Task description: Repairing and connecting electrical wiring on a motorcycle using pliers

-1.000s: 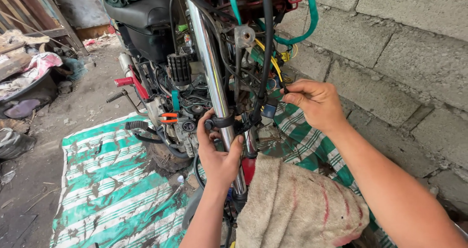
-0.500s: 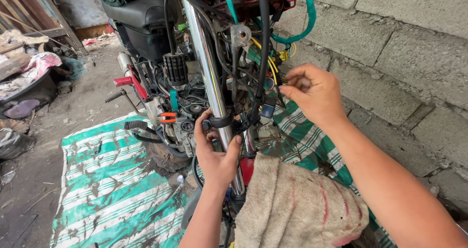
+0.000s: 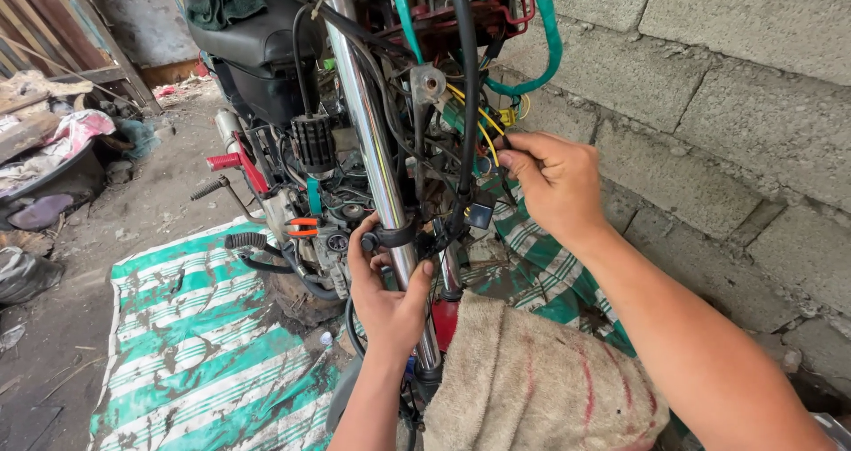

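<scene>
Head view: my left hand (image 3: 387,296) wraps its grip around the chrome fork tube (image 3: 377,163), my right hand (image 3: 557,180) pinches the yellow wires (image 3: 483,130) beside it; I judge I'm sorting wiring, needing fine tugs.

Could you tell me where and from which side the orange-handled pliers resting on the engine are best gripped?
Probably by the two orange handles, coming from the open left side above the striped tarp. They point that way, free of parts, while the tool's other end sits among engine parts beside the chrome fork tube.
</scene>
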